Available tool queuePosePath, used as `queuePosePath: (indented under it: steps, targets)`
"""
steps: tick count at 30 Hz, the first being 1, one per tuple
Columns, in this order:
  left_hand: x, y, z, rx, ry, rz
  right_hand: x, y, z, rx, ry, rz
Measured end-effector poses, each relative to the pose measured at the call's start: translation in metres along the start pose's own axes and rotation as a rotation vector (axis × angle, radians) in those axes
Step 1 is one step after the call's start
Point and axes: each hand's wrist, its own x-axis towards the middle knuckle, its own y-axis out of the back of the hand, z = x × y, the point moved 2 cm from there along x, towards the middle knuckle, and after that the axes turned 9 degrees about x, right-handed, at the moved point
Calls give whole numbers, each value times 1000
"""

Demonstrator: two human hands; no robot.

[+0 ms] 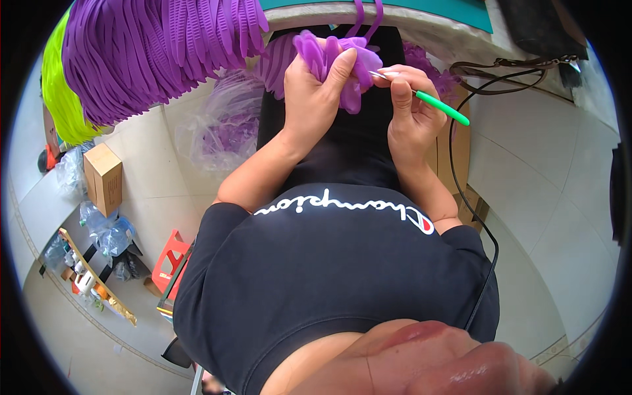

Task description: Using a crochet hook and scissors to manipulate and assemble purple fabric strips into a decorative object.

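My left hand (pixel 309 102) is closed around a bunch of soft purple rubbery strips (pixel 365 66), with its thumb pressed on top. Between the thumb and fingers of my right hand (pixel 416 125) is a slim tool with a bright green handle (pixel 444 108) and a thin metal tip. That tip meets the right side of the purple bunch; whether it is a blade or a pick I cannot tell. Just left of my hands, a thick row of long purple straps (pixel 164 56) hangs over the table edge. Two purple loops (pixel 375 20) rest at the edge above.
Yellow-green straps (pixel 62 92) hang at the far left. Below the purple row lies a clear plastic bag (pixel 227 125) with purple bits. A teal mat (pixel 454 13) covers part of the table. A black cable (pixel 454 155) runs down my right side. A cardboard box (pixel 104 181) and red stool (pixel 172 257) stand left.
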Motion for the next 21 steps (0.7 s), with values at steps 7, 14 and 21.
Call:
queuePosePath:
  steps: [7, 14, 21]
  targets:
    - [-2, -1, -1, -60, -65, 53, 1, 0, 4, -33, 8, -6]
    - [-4, -6, 4, 2, -94, 68, 1, 0, 4, -4, -11, -3]
    - [-8, -3, -4, 338, -250, 223, 7, -10, -12, -533, 129, -147]
